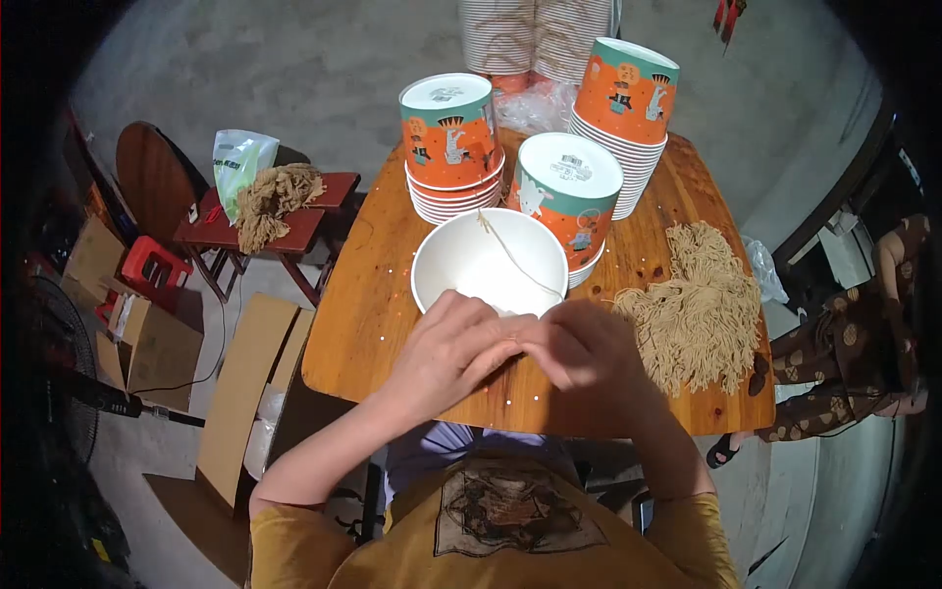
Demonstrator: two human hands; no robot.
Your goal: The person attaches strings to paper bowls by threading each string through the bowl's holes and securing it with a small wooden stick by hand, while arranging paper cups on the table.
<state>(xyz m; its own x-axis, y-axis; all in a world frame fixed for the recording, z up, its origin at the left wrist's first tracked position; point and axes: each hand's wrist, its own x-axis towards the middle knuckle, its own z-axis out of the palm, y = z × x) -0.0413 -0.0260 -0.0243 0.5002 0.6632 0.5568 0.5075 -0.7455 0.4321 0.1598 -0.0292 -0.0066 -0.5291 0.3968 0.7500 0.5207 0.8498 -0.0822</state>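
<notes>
A white paper bucket point(471, 257) sits at the table's front with its open mouth tilted toward me. A thin beige string point(510, 257) hangs over its far rim and crosses the inside to the near right rim, by my right hand point(587, 346). The fingers of that hand are bent and closed at the rim, where the string runs in behind them. My left hand point(456, 344) is closed too, thumb and fingers pinched together against the right fingertips. What lies between the left fingers is hidden. A heap of beige strings point(702, 314) lies to the right of my right hand.
Upside-down stacks of printed orange buckets point(446, 137) stand behind on the wooden table point(353, 334). More beige strings point(275, 201) and a plastic bag point(243, 162) rest on a red bench. Cardboard boxes point(245, 393) are on the left. Another person point(844, 344) is at right.
</notes>
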